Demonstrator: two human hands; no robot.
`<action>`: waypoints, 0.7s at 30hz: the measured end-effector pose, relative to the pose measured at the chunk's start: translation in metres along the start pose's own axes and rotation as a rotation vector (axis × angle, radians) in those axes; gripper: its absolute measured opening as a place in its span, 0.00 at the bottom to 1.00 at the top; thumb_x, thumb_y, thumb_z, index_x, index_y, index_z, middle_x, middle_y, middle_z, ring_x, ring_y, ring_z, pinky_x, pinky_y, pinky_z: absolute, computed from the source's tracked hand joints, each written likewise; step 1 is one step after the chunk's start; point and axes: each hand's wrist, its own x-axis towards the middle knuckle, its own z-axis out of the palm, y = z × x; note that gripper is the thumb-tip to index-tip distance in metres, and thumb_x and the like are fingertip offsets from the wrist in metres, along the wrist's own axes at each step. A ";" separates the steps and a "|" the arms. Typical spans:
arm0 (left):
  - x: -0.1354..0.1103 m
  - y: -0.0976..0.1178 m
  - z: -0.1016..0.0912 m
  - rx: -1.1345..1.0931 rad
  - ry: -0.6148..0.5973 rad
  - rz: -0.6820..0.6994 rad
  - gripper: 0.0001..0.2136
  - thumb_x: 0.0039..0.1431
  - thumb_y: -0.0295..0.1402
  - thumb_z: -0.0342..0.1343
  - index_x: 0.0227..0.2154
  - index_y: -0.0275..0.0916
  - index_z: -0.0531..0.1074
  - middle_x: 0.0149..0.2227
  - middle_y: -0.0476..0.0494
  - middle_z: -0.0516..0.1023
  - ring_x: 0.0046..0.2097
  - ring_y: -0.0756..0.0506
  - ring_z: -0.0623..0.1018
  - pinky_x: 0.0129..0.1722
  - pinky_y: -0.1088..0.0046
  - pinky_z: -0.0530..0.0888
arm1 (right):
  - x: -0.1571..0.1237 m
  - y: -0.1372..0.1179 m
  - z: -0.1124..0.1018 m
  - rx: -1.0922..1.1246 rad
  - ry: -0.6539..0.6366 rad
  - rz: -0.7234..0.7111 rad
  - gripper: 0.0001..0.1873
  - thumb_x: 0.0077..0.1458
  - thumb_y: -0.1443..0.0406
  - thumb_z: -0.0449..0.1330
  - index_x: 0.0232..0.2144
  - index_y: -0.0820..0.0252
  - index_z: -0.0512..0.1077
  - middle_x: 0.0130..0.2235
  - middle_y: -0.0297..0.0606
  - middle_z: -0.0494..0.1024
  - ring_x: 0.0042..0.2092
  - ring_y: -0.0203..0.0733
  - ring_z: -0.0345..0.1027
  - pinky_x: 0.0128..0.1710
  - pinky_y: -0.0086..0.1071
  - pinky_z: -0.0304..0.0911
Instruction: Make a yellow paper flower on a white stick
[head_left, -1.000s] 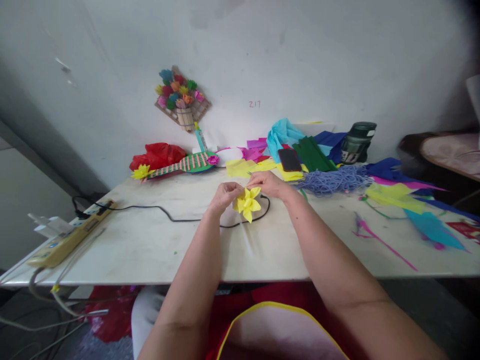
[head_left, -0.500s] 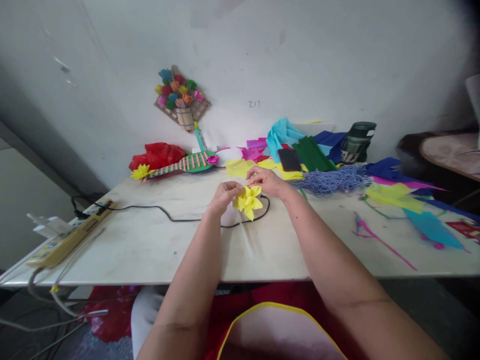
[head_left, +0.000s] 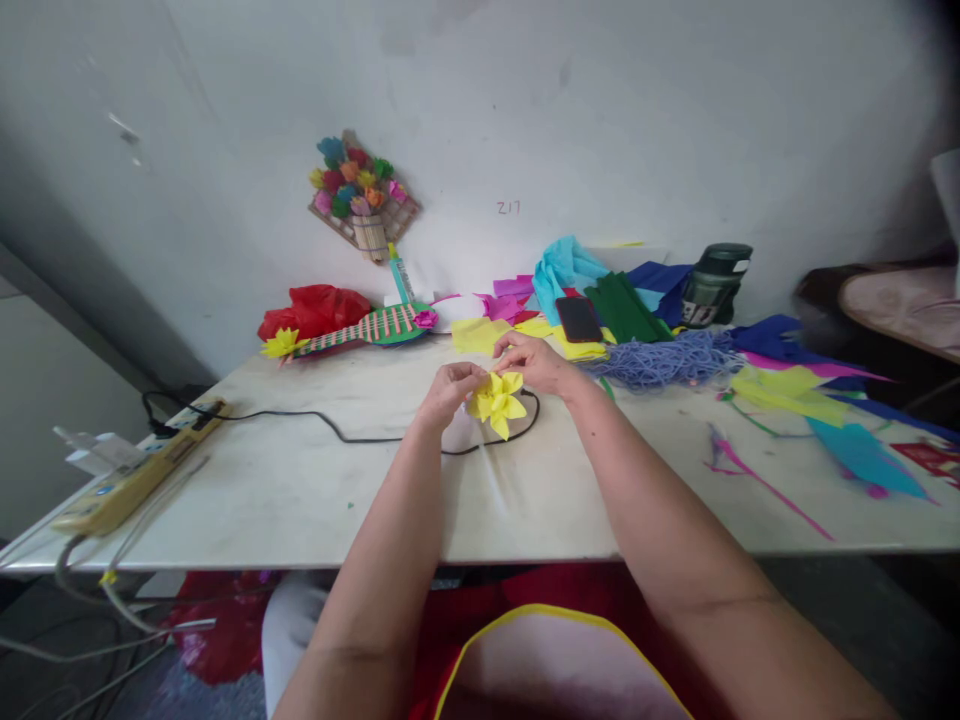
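A yellow paper flower [head_left: 498,404] with pointed petals is held over the middle of the table, its face turned toward me. My left hand [head_left: 448,392] pinches it at the upper left, thumb and fingers closed. On the other side, the fingers of my right hand [head_left: 531,362] are bent in against the flower's back edge; their tips are partly hidden by the petals. A pale, thin strip or stick [head_left: 493,482] hangs down below the flower, blurred. Behind and beneath, a black cable [head_left: 360,440] lies on the table.
A yellow power strip [head_left: 142,470] lies at the left edge. Along the wall sit a green guitar-shaped craft [head_left: 382,325], a phone [head_left: 579,320], crepe paper [head_left: 626,308], purple-blue yarn [head_left: 667,362] and a dark flask [head_left: 716,286]. Paper scraps and a pink stem [head_left: 780,490] lie right.
Almost nothing differs. Both hands stay on the yellow flower, and the pale strip below it has shifted very slightly.
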 end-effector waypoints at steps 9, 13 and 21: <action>0.000 -0.002 0.001 0.026 -0.001 0.002 0.15 0.43 0.42 0.61 0.20 0.33 0.69 0.18 0.50 0.68 0.20 0.55 0.64 0.21 0.78 0.58 | 0.000 0.004 0.001 -0.001 0.019 -0.018 0.06 0.42 0.72 0.60 0.22 0.61 0.77 0.34 0.36 0.71 0.31 0.31 0.63 0.31 0.28 0.59; 0.001 -0.001 0.001 0.051 0.017 -0.002 0.15 0.43 0.42 0.61 0.20 0.33 0.69 0.18 0.50 0.69 0.20 0.55 0.64 0.20 0.78 0.58 | 0.000 0.007 0.003 0.019 0.026 -0.016 0.05 0.42 0.72 0.60 0.21 0.61 0.77 0.33 0.36 0.72 0.31 0.32 0.63 0.31 0.28 0.59; 0.000 0.002 0.003 0.118 0.068 0.002 0.13 0.43 0.40 0.60 0.20 0.33 0.69 0.18 0.50 0.69 0.20 0.55 0.65 0.19 0.79 0.59 | 0.001 0.005 0.005 0.059 0.026 0.026 0.05 0.41 0.70 0.60 0.21 0.61 0.77 0.31 0.36 0.71 0.31 0.34 0.65 0.32 0.30 0.60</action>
